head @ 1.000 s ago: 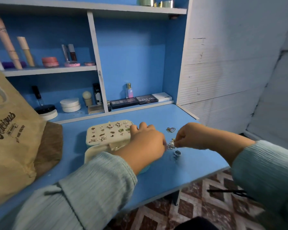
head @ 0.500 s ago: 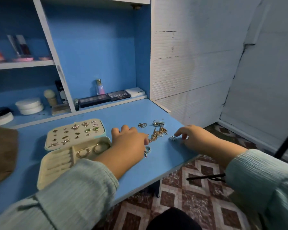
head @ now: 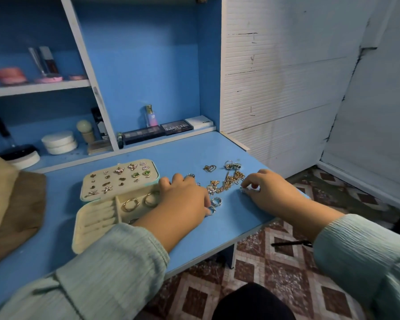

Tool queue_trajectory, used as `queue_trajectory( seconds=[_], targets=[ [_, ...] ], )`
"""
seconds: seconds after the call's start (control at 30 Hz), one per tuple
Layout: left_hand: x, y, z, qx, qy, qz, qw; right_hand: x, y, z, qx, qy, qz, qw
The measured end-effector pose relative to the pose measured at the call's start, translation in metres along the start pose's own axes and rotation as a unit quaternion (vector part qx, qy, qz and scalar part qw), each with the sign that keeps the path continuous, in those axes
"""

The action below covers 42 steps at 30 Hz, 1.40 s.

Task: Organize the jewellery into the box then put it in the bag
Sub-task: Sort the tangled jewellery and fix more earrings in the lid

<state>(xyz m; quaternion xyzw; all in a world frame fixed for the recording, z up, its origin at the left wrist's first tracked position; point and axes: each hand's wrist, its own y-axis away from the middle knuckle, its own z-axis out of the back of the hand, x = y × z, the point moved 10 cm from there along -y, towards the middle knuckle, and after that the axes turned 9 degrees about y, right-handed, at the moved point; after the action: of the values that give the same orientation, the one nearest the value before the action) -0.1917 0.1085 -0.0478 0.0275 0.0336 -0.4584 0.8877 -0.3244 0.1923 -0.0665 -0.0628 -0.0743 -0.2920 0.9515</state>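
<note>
An open cream jewellery box [head: 97, 224] lies on the blue desk [head: 194, 234]. Its lid [head: 119, 179] holds several earrings and its tray holds gold hoops [head: 131, 204]. My left hand [head: 183, 202] rests knuckles up beside the box with fingers curled. A silver ring [head: 211, 210] shows at its thumb tip, and whether the thumb pinches it is unclear. Another silver ring [head: 216, 201] lies just beyond. My right hand [head: 266, 190] pinches a small silver piece [head: 246, 190] on the desk. Tangled gold chains [head: 226, 182] lie between my hands. The tan bag [head: 0, 204] sits at far left.
A heart pendant [head: 209, 168] and a cluster of rings [head: 232, 165] lie farther back on the desk. Cosmetics fill the shelves: palettes [head: 157, 131], a small bottle [head: 151, 116], white jars [head: 59, 142]. The desk's front edge runs under my forearms, above a patterned floor [head: 275, 250].
My hands, together on one silver piece a second ago, have separated. The right hand moved right and now pinches a silver piece on the desk. The view swung right, pushing the bag to the edge.
</note>
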Motion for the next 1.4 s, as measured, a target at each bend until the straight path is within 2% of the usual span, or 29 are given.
queue_trajectory(
  seconds=[0.13,0.37,0.57,0.67,0.83,0.93,1.13,1.23,1.4],
  targets=[
    [0.005,0.002,0.0,-0.001,0.005,0.001,1.0,0.014,0.004,0.007,-0.039,0.016,0.026,0.999],
    [0.013,0.007,0.002,-0.01,0.011,0.002,1.0,0.06,0.012,-0.003,-0.051,0.009,0.149,0.987],
    [0.032,0.011,0.011,-0.04,0.009,0.027,0.999,0.056,0.01,-0.004,-0.055,0.01,0.135,0.989],
    [0.038,0.012,0.011,-0.05,0.003,0.038,0.998,0.06,0.013,0.002,-0.085,0.011,0.145,0.986],
    [0.044,0.012,0.01,-0.062,0.001,0.068,0.996,0.08,0.021,-0.002,-0.082,-0.039,0.229,0.969],
    [0.047,0.011,0.008,-0.05,0.01,0.082,0.995,0.09,0.024,-0.004,-0.099,-0.02,0.272,0.957],
    [0.048,0.005,0.006,-0.041,0.016,0.092,0.995,0.085,0.019,0.001,-0.118,0.01,0.243,0.963],
    [0.048,0.003,0.004,-0.043,0.015,0.093,0.995,0.077,0.015,0.004,-0.105,-0.002,0.196,0.975],
    [0.05,-0.001,0.003,-0.014,0.043,0.101,0.994,0.067,0.008,0.0,-0.097,-0.03,0.173,0.98]
  ],
)
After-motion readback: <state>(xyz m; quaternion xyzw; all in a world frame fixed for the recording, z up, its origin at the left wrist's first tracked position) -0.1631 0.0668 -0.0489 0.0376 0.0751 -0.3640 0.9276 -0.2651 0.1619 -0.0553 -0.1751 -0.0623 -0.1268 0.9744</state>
